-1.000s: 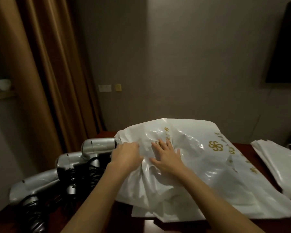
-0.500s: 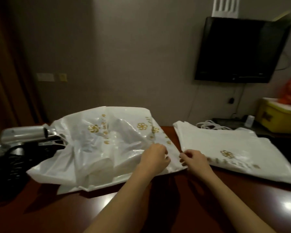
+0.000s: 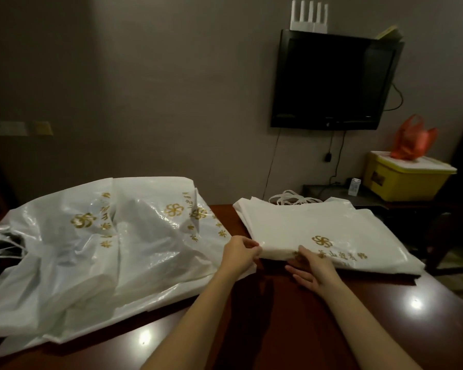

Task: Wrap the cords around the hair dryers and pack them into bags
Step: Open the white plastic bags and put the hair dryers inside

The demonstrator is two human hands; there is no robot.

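My view has swung right off the filled bags [image 3: 104,244], which now lie lower left; both hands have left them for the stack of flat bags [image 3: 318,228] right of centre. I read one dryer as packed and a fresh bag being fetched. Left hand [image 3: 239,253] pinches the stack's near corner, fingers curled. Right hand [image 3: 309,268] lies just under the near edge, fingers loosely spread, thumb on the top sheet. Hair dryers barely visible, far left edge.
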